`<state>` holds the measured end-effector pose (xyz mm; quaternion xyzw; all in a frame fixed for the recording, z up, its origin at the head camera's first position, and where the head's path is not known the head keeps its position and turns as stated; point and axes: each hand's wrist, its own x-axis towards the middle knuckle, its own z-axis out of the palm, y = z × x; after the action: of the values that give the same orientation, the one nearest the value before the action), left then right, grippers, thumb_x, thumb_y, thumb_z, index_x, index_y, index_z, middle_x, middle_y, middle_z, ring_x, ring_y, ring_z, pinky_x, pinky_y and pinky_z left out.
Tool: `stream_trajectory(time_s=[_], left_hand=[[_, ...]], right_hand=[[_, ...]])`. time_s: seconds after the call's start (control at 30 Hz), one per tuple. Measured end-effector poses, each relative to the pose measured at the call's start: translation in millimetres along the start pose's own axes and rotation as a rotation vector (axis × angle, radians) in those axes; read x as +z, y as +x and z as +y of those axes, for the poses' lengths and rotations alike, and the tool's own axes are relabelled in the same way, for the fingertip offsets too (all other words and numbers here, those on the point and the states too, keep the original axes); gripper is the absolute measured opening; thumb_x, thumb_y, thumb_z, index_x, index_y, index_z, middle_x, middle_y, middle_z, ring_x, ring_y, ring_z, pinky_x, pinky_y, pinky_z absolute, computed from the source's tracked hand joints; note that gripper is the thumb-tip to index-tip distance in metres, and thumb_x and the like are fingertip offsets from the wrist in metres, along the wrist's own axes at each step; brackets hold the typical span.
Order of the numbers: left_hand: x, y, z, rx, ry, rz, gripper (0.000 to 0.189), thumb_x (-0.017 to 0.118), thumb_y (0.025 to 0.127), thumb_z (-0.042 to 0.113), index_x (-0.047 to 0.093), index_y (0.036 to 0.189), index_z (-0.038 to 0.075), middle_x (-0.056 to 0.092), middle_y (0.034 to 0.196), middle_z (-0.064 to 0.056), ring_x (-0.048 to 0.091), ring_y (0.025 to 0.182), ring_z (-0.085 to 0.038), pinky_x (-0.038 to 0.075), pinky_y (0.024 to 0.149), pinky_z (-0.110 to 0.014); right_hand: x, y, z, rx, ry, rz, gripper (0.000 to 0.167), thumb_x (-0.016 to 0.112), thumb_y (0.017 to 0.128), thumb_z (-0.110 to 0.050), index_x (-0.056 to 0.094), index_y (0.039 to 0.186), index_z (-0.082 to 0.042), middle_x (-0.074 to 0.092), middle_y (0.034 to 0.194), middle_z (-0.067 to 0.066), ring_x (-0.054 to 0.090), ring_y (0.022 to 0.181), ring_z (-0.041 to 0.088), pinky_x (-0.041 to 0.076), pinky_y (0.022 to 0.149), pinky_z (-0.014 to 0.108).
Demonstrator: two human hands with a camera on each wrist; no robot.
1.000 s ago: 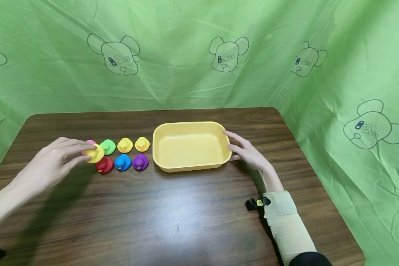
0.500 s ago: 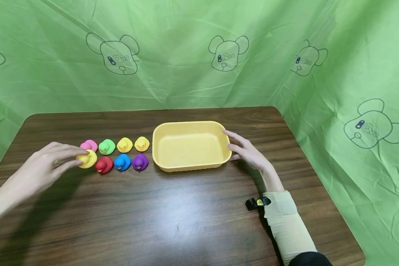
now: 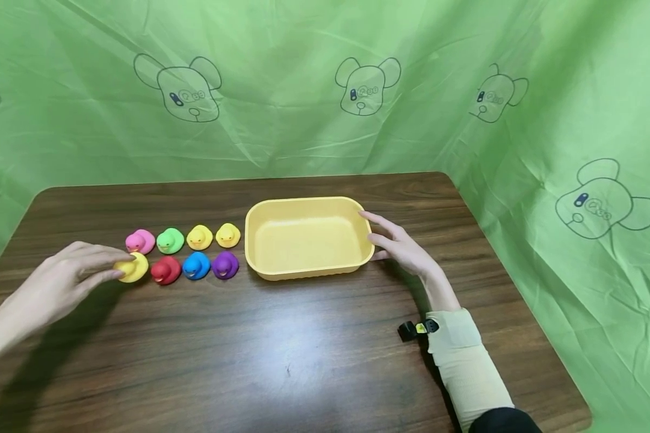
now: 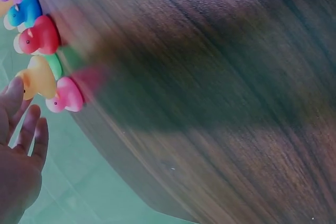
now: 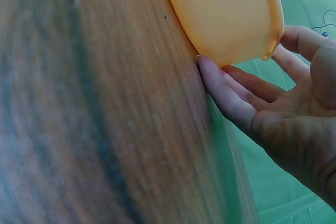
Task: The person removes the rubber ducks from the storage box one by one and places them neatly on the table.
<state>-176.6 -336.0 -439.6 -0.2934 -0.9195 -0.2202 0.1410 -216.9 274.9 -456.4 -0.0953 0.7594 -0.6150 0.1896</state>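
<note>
My left hand (image 3: 65, 279) pinches a yellow rubber duck (image 3: 134, 269) between thumb and fingertips at the left end of the front row. Right of it in that row sit a red duck (image 3: 166, 270), a blue duck (image 3: 197, 266) and a purple duck (image 3: 225, 265). Behind them stand a pink duck (image 3: 140, 241), a green duck (image 3: 170, 240) and two more yellow ducks. With fingers spread and fairly straight, my right hand (image 3: 404, 248) touches the right end of a yellow plastic basin (image 3: 303, 240); the right wrist view shows fingertips against the basin's outer wall.
All of this is on a dark wood-grain table (image 3: 287, 355) with rounded corners. Green cloth (image 3: 281, 132) printed with bear heads hangs behind and at the sides. A small black camera (image 3: 408, 331) sits at my right wrist.
My left hand has moved left and down with the yellow duck, from over the pink and red ducks to the row's left end. My right hand stays at the basin.
</note>
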Motion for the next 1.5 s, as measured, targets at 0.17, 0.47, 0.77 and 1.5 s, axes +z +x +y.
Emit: stream_trajectory(time_s=[0.17, 0.47, 0.77, 1.5], left_hand=[[4.3, -3.4, -6.5, 0.041, 0.011, 0.01, 0.039, 0.086, 0.073, 0.001, 0.079, 0.109, 0.016, 0.078, 0.103, 0.004, 0.037, 0.109, 0.025, 0.022, 0.1, 0.004], [9.0, -5.5, -11.0, 0.038, 0.007, 0.017, 0.038, 0.086, 0.071, 0.0, 0.079, 0.106, 0.014, 0.078, 0.1, 0.003, 0.038, 0.109, 0.025, 0.021, 0.1, 0.005], [17.1, -8.3, -16.4, 0.045, 0.022, 0.038, 0.034, 0.088, 0.072, 0.01, 0.079, 0.104, 0.015, 0.077, 0.1, 0.009, 0.041, 0.107, 0.022, 0.022, 0.099, 0.004], [23.5, -8.9, -17.3, 0.048, 0.025, 0.063, 0.037, 0.088, 0.071, 0.011, 0.079, 0.107, 0.016, 0.079, 0.102, 0.003, 0.044, 0.105, 0.019, 0.023, 0.099, 0.003]], right_hand=[[0, 0.6, 0, -0.002, -0.005, 0.005, 0.056, 0.053, 0.108, -0.019, 0.036, 0.161, -0.027, 0.033, 0.167, 0.007, 0.067, 0.113, 0.02, 0.064, 0.085, 0.041], [1, 0.5, 2, 0.0, 0.003, 0.007, 0.057, 0.054, 0.108, -0.019, 0.035, 0.161, -0.026, 0.033, 0.168, 0.006, 0.068, 0.112, 0.017, 0.064, 0.086, 0.041], [2, 1.6, 0, 0.005, 0.008, 0.004, 0.056, 0.053, 0.108, -0.018, 0.036, 0.161, -0.025, 0.034, 0.167, 0.009, 0.068, 0.11, 0.015, 0.063, 0.086, 0.04], [1, 0.2, 3, 0.01, -0.012, 0.008, 0.056, 0.053, 0.108, -0.021, 0.036, 0.161, -0.028, 0.028, 0.17, 0.002, 0.063, 0.122, 0.025, 0.063, 0.086, 0.037]])
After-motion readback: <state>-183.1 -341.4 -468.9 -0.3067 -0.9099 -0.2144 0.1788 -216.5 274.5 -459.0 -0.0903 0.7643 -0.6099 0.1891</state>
